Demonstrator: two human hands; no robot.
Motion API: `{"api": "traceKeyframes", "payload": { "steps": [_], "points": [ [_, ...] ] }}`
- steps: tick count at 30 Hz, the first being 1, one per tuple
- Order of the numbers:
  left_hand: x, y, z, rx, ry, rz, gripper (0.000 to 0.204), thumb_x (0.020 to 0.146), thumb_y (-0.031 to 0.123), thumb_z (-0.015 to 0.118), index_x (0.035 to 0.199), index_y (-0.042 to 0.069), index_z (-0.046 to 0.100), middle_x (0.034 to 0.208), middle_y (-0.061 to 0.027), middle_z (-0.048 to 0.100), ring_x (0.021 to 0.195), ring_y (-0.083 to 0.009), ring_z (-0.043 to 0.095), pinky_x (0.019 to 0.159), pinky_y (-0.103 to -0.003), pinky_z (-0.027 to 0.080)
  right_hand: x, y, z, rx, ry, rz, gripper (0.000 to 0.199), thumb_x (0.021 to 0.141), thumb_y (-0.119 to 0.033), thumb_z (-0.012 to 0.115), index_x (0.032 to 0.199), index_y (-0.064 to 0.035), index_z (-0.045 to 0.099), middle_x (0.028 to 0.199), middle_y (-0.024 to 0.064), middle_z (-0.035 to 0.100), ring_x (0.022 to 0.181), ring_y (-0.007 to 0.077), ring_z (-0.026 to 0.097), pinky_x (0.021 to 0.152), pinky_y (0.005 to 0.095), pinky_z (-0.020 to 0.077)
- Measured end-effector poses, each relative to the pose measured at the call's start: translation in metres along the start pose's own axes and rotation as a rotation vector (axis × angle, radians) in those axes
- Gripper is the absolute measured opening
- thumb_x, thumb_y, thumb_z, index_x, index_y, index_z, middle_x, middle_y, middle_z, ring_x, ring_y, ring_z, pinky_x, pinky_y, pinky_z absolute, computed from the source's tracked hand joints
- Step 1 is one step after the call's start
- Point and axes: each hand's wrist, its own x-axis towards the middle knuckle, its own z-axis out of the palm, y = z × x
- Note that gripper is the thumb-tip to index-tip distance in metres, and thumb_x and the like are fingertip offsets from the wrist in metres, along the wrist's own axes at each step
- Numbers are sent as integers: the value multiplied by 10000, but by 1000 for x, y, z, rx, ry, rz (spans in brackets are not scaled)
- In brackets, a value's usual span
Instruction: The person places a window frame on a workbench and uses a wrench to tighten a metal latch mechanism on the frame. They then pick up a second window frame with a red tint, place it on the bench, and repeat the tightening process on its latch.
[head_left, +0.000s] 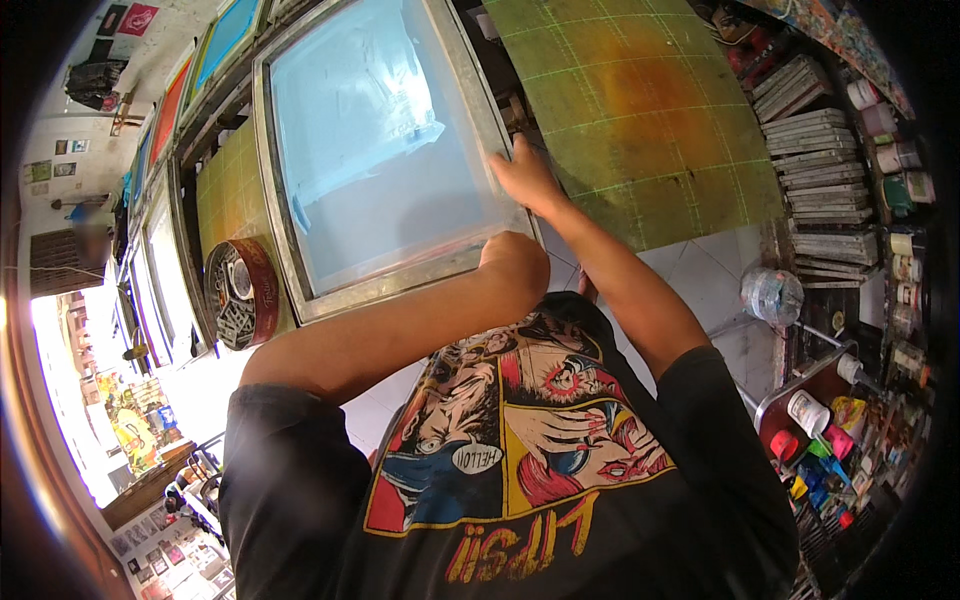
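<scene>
A large metal-framed printing screen (290,250) with pale blue mesh lies over a green gridded board. My left hand (513,266) is closed in a fist around the frame's near corner. My right hand (524,176) grips the frame's right side bar, fingers wrapped over the edge. Both forearms reach up from my black printed shirt at the bottom of the view.
A green gridded board with an orange stain (640,120) lies to the right. A round tin of small parts (240,295) sits left of the screen. Stacked grey bars (820,170), paint jars (815,440) and a plastic bottle (772,296) crowd the right side. More screens (170,110) line the left.
</scene>
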Motion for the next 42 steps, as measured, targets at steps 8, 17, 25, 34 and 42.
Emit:
{"api": "traceKeyframes", "payload": {
  "steps": [8,17,25,34,42],
  "points": [
    [2,0,16,-77,107,-184,149,795,127,580,780,58,712,792,-141,700,727,-289,700,622,-404,557,4,6,8,-33,47,-132,689,852,-503,611,1095,130,494,1041,359,592,1004,495,575,851,498,467],
    [2,1,23,-47,101,-245,122,823,125,534,792,59,631,703,-120,665,671,-289,685,577,-408,549,1,0,-4,28,-25,-140,607,867,-446,623,993,134,494,944,366,595,924,514,584,793,520,476],
    [-1,5,26,10,157,-262,98,807,121,540,780,52,605,688,-110,652,641,-283,673,551,-413,536,1,1,-1,49,-26,-131,602,868,-441,627,1008,127,486,922,358,600,893,489,605,755,508,494],
    [2,-3,39,-45,157,-336,139,855,161,535,820,41,596,712,-120,661,677,-318,675,605,-432,541,1,-3,-4,27,-70,-89,600,867,-431,621,1081,114,488,982,330,607,927,460,615,799,496,500],
    [-22,17,69,-259,220,-563,251,914,282,545,915,31,545,665,-150,640,638,-348,655,572,-482,513,3,0,-1,21,-66,-118,610,878,-440,597,1089,115,456,943,321,614,877,480,610,755,512,505]
  ]
}}
